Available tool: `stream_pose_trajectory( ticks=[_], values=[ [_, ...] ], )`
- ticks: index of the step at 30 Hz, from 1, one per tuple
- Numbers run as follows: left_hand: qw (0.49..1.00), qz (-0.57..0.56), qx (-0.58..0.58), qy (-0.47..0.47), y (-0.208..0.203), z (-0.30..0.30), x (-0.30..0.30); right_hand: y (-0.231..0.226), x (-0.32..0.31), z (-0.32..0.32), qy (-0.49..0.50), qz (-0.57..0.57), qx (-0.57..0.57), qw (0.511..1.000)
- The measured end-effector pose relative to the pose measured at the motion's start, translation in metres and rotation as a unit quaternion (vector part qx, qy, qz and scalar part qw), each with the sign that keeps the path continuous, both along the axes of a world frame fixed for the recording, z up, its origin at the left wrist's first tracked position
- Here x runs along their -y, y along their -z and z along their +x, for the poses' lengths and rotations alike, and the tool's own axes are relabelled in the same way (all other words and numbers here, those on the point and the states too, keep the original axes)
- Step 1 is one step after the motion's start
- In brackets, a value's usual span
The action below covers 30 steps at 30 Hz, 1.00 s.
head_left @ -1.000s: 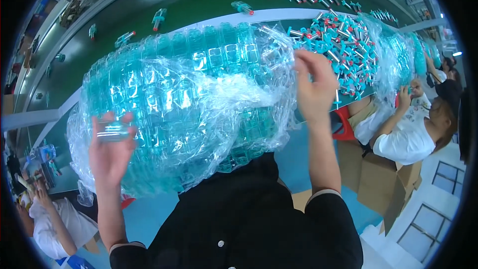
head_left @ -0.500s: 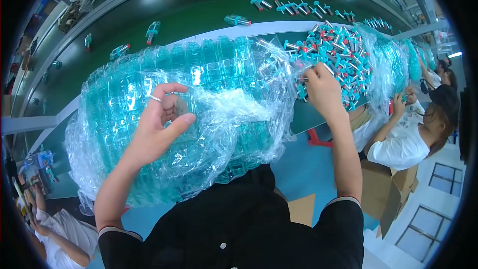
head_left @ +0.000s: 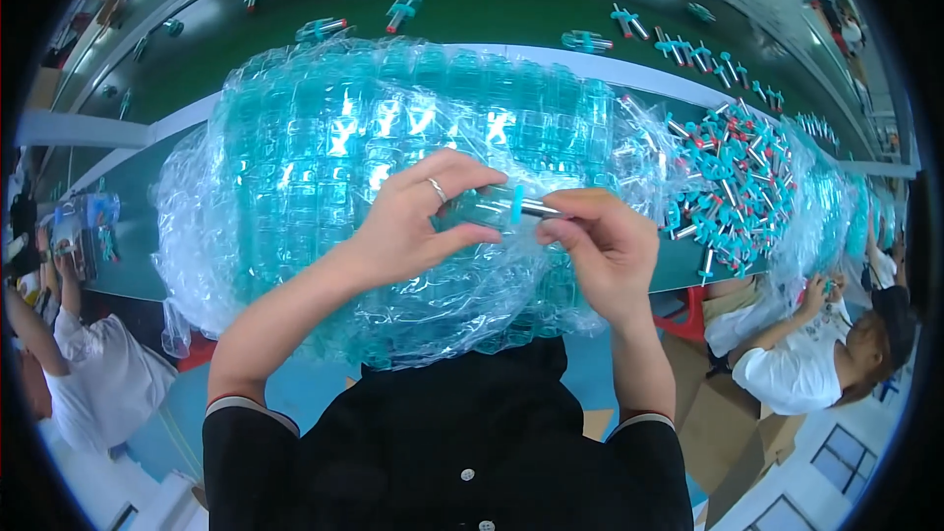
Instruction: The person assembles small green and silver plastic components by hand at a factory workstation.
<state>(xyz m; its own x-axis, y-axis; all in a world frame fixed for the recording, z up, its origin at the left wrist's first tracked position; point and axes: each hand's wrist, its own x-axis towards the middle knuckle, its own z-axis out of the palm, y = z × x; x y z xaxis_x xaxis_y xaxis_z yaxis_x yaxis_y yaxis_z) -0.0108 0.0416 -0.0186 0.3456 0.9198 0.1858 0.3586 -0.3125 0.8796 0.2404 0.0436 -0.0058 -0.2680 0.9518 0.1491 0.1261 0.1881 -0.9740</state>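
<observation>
In front of my chest, my left hand (head_left: 408, 221) is curled around a see-through teal plastic casing (head_left: 480, 207), with thumb and fingers on either side of it. My right hand (head_left: 610, 241) pinches a silver rod piece with a teal collar (head_left: 518, 205). The collar end meets the open end of the casing; how far it goes in cannot be made out. Under both hands lies a large clear plastic bag (head_left: 187, 236) packed with rows of teal casings (head_left: 295, 157). To its right is a heap of silver, teal and red rod pieces (head_left: 733, 177).
Beyond the bag runs a green conveyor belt (head_left: 492, 0) carrying scattered assembled pieces (head_left: 404, 10) and rod pieces (head_left: 688, 52). A co-worker in a white shirt (head_left: 796, 364) sits at right, another person (head_left: 98, 383) at left. An open cardboard box (head_left: 723, 423) stands below right.
My right hand has come left from the heap with a rod piece and met my left hand over the bag. The view has shifted, so the table appears farther right.
</observation>
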Motion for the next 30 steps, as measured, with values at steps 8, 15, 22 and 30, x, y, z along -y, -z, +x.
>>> stream_pose_trajectory(
  ticks=[8, 15, 22, 30],
  values=[
    [0.998, 0.053, -0.001, -0.024, 0.001, 0.002, 0.003, 0.005, -0.005, -0.004, -0.051, 0.133, 0.107, 0.984],
    [0.999, 0.029, -0.019, 0.0, 0.006, 0.003, 0.004, 0.011, 0.007, -0.012, 0.007, 0.16, 0.13, 0.978],
    [0.998, 0.067, 0.01, -0.008, 0.006, 0.009, 0.004, 0.019, 0.012, -0.022, 0.018, 0.192, 0.088, 0.977],
    [1.0, 0.007, 0.001, -0.028, 0.003, 0.001, 0.006, 0.009, 0.007, -0.014, -0.01, -0.001, 0.063, 0.998]
  ],
)
